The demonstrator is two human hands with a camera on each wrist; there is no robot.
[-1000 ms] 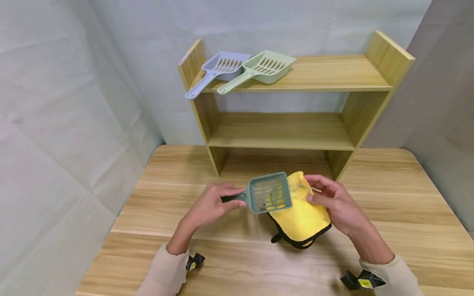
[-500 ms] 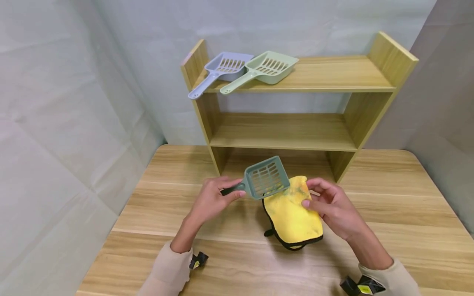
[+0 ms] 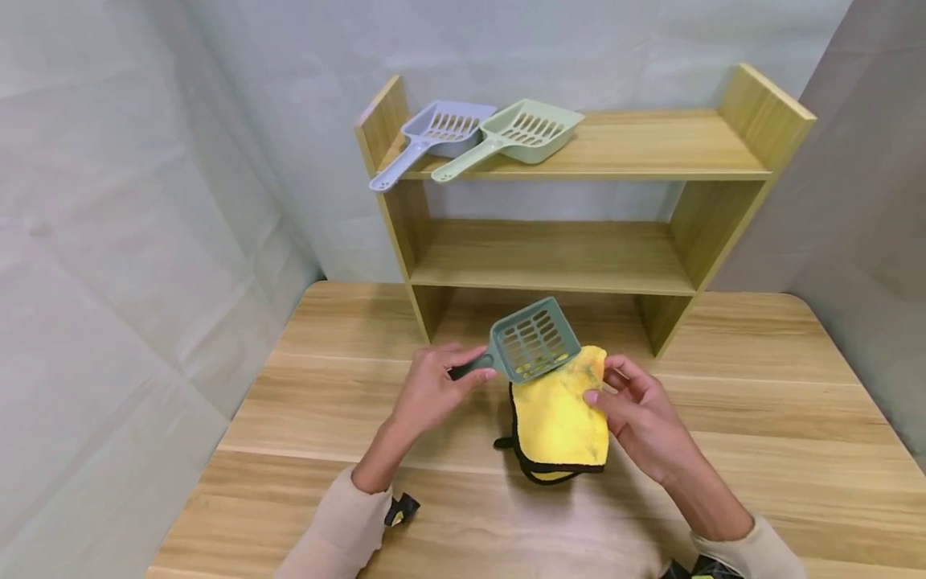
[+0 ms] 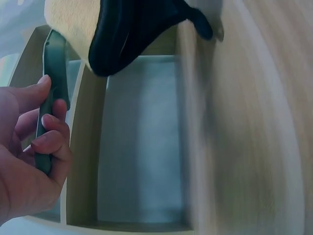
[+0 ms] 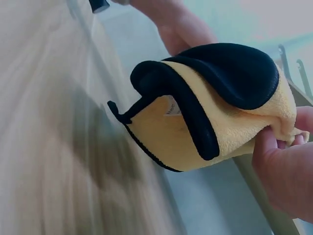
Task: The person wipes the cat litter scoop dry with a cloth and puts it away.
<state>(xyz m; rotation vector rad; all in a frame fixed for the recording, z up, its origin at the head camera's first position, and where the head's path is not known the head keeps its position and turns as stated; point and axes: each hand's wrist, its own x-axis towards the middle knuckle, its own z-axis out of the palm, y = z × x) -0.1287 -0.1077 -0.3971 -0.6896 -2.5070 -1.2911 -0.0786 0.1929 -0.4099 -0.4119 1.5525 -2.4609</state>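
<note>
A dark green slotted litter scoop (image 3: 534, 338) is held above the table by its handle, which my left hand (image 3: 436, 388) grips between thumb and fingers. In the left wrist view the fingers curl round the scoop's handle (image 4: 44, 127). My right hand (image 3: 646, 418) pinches a folded yellow cloth (image 3: 560, 422) with a black border near its upper corner. The cloth hangs down below the scoop and overlaps its lower right edge; smudges mark its top. The right wrist view shows the cloth's folds (image 5: 230, 127), a small white label and a black hanging loop.
Behind the hands stands a wooden shelf unit (image 3: 553, 277) on the wooden table (image 3: 304, 418). On its top board, at the left, lie a lavender litter scoop (image 3: 444, 129) and a pale green one (image 3: 528, 133), their handles jutting over the front edge.
The scoop has tilted and risen, now sitting slightly right of where it was half a second ago. The right hand and hanging cloth have shifted left; the cloth's lower part swung left.
</note>
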